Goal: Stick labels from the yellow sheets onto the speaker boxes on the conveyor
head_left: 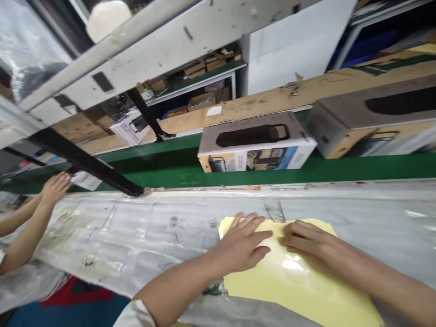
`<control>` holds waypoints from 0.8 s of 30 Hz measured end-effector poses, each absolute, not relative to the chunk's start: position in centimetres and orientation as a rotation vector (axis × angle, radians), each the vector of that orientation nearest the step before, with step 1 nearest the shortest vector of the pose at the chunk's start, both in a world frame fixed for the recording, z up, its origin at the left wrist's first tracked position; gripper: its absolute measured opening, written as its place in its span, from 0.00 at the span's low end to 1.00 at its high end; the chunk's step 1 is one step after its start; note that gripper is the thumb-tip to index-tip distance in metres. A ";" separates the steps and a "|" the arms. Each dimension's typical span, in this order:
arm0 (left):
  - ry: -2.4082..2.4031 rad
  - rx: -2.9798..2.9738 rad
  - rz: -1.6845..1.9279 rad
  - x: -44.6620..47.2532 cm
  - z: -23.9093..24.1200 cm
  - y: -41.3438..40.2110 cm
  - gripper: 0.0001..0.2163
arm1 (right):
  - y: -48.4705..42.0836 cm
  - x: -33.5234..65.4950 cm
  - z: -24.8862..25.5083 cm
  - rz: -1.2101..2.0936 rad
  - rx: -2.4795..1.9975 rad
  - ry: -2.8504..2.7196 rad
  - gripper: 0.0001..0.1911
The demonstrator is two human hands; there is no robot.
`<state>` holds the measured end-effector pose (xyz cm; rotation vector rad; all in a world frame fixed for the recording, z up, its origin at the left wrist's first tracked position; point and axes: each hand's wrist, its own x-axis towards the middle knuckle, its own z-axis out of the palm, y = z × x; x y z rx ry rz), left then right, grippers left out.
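A glossy pale yellow sheet lies on the plastic-covered workbench in front of me. My left hand rests flat on the sheet's upper left part, fingers stretched out and spread toward the corner. My right hand lies on the sheet just to the right of it, fingers curled down with the tips pressed on the sheet near the left hand's fingers. Neither hand lifts anything.
Beyond the bench runs a green conveyor belt carrying a printed product box and a second box at the right. A black slanted frame bar crosses at the left. Another person's hands reach toward the belt at far left.
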<state>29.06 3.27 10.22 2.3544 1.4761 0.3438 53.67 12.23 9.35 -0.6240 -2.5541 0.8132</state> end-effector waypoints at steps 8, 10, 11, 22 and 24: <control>1.439 2.373 0.322 28.7 10.2 3.7 0.18 | 12.8 53.1 11.3 0.893 -0.592 -2.698 0.19; 1.434 2.380 0.316 28.7 10.3 3.7 0.18 | 12.9 53.1 11.1 0.898 -0.553 -2.683 0.20; 1.434 2.383 0.317 28.7 10.3 3.8 0.18 | 12.9 53.2 11.0 0.907 -0.533 -2.664 0.20; 1.430 2.446 0.286 28.7 10.5 4.0 0.18 | 13.2 54.0 10.5 1.001 -0.490 -2.575 0.17; 1.435 2.485 0.269 28.9 10.5 4.0 0.18 | 13.1 54.1 11.2 1.128 -0.549 -2.530 0.16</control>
